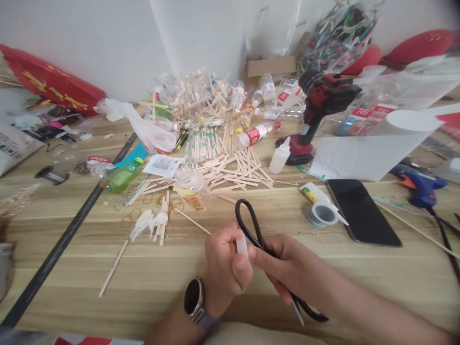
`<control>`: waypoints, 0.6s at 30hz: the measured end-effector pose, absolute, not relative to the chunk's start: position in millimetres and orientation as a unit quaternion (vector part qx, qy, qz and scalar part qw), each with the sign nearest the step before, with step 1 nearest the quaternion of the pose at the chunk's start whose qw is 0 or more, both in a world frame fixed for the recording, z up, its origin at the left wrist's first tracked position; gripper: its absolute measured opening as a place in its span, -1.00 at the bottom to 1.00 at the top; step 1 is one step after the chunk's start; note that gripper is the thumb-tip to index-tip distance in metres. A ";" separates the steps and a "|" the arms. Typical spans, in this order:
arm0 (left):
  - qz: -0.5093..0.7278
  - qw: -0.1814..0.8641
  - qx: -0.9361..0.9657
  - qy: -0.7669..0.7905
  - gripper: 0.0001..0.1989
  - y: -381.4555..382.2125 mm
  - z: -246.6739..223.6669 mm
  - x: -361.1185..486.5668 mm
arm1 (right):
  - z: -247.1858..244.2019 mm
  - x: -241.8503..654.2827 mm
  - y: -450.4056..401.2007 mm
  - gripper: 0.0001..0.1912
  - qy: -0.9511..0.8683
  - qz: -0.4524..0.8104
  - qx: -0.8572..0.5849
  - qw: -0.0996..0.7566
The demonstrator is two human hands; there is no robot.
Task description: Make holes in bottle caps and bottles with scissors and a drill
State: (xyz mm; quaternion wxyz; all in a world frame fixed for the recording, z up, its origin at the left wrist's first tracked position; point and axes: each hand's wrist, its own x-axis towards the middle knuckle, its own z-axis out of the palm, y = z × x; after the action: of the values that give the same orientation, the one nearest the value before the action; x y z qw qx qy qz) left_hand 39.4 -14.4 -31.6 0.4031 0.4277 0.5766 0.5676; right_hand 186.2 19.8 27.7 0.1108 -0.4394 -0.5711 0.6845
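My left hand (230, 261), with a watch (194, 299) on its wrist, is closed around a small white plastic piece (242, 246). One end of the piece shows between thumb and curled fingers. Close against it on the right, my right hand (280, 261) grips a black looped cord-like thing (254, 221). Its loop rises above the hands, while a curved black part and a thin pale pointed tip (297, 311) stick out below my palm. Whether the tip belongs to the black thing I cannot tell. My right thumb is beside the white piece.
Wooden sticks (233, 175) and plastic bottles (257, 134) are heaped at the back. A red-black drill (312, 115) stands beside a glue bottle (280, 155). To the right are a phone (362, 211), a tape roll (323, 214) and a blue glue gun (419, 182). A clear jar (190, 184) stands ahead.
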 end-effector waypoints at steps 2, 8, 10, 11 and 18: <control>0.572 0.373 0.458 0.569 -0.70 -12.7 -27.9 41.9 | 25.4 188.1 21.5 -0.36 -0.575 0.685 -0.433 0.114; 0.571 0.464 0.381 0.560 -0.61 -5.8 -11.6 51.3 | 27.9 196.8 28.6 -0.38 -0.787 0.358 -0.438 0.246; 0.554 0.490 0.363 0.567 -0.63 -4.8 -5.4 52.4 | 29.2 200.2 30.5 -0.37 -0.838 0.224 -0.420 0.267; 0.550 0.492 0.363 0.569 -0.64 -4.7 -2.0 52.8 | 29.6 201.6 31.2 -0.36 -0.855 0.169 -0.409 0.272; 0.545 0.374 0.481 0.577 -0.79 -10.3 7.7 55.1 | 31.3 201.5 29.9 -0.38 -0.888 0.016 -0.375 0.266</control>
State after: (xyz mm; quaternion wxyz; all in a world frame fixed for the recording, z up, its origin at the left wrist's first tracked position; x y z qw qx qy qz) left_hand 55.1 -10.3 7.7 0.3740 0.4805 0.5767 0.5447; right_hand 201.5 29.9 31.3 0.2655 -0.3749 -0.8881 0.0162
